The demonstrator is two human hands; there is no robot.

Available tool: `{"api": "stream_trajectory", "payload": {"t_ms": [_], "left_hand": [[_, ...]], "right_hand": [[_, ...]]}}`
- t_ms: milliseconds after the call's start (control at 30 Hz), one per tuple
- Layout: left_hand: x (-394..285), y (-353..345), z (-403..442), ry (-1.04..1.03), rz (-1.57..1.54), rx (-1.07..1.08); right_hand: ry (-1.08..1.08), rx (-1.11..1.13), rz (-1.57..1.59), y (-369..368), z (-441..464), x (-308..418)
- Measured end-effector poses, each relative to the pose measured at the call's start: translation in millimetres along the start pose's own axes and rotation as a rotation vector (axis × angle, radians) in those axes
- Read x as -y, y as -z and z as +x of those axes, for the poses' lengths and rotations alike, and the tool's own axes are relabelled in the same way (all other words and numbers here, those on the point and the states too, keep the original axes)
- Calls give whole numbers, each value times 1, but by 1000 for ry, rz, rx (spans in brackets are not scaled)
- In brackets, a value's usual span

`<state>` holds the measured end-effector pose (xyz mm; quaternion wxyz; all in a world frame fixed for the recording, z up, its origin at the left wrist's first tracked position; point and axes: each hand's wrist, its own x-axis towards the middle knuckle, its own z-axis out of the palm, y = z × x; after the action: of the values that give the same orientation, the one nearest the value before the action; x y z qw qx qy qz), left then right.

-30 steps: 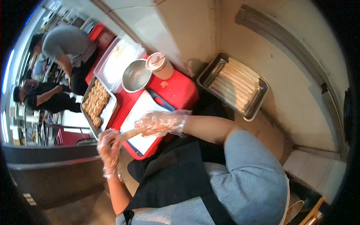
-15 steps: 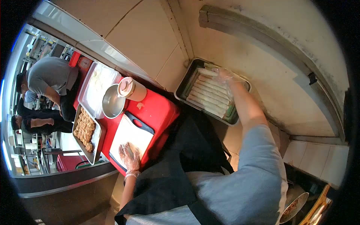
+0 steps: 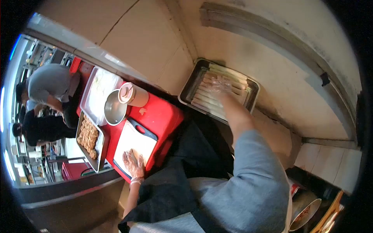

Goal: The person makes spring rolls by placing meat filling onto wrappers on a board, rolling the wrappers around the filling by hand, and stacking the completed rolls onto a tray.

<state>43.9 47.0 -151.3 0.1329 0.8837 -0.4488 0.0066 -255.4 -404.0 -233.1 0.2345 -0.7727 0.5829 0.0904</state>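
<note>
My left hand [image 3: 134, 164], in a clear plastic glove, lies on the near end of a white cutting board [image 3: 134, 141] with dark ends. Its fingers are spread and hold nothing. My right hand [image 3: 218, 85], also in a clear glove, is over a row of long pale rolls [image 3: 208, 103] in a metal tray [image 3: 185, 93]. The rolls lie side by side, and those under the hand are partly hidden. Blur and the glove's glare keep me from telling whether its fingers grip a roll.
On the red surface [image 3: 161, 112] stand a steel bowl [image 3: 113, 112], a lidded container [image 3: 136, 96] and a clear plastic tub [image 3: 97, 87]. A tray of brown food pieces [image 3: 88, 136] sits beside them. A wall [image 3: 268, 73] rises behind the roll tray. Two people [image 3: 50, 87] are at far left.
My right hand has moved left from the rolls' right ends to over their middle. Rolls at the tray's far side now sit further right. My left hand stays on the board.
</note>
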Motion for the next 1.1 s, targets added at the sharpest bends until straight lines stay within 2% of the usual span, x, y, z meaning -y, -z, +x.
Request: {"api": "stream_trajectory", "payload": {"t_ms": [67, 167, 200, 267, 333, 433, 533, 567, 667, 767, 867, 900, 967, 1100], "left_hand": [[-1, 4, 1, 21, -32, 22], [-5, 5, 0, 5, 15, -37], [-6, 4, -1, 7, 41, -52], [-1, -1, 0, 26, 46, -33], [1, -4, -3, 61, 49, -29], [-11, 7, -3, 104, -11, -18], [-9, 7, -2, 112, -5, 12], [-10, 9, -2, 111, -14, 6], [-5, 4, -3, 112, 19, 21], [16, 10, -2, 142, -5, 31], [50, 21, 7, 245, 79, 98], [61, 25, 11, 223, 64, 98], [73, 33, 22, 210, 67, 121], [68, 36, 45, 238, 125, 180]], "right_hand": [[-32, 37, 126, 55, -45, -3], [-257, -179, 169, 49, -52, -42], [-93, -403, 23, 7, -33, -74], [-41, -529, -127, -17, -24, -89], [-57, -400, -141, -8, -38, -76], [-127, -350, -196, -3, -44, -62], [-1, -474, -226, -4, -36, -52], [-59, -227, -218, 9, -43, -37], [-101, -230, -240, 13, -51, -20], [-81, -471, -202, 17, -48, -12], [585, -933, 21, 41, -48, 20], [671, -973, 80, 70, -86, 68], [980, -990, 268, 107, -127, 147], [1219, -628, 247, 143, -173, 298]]}}
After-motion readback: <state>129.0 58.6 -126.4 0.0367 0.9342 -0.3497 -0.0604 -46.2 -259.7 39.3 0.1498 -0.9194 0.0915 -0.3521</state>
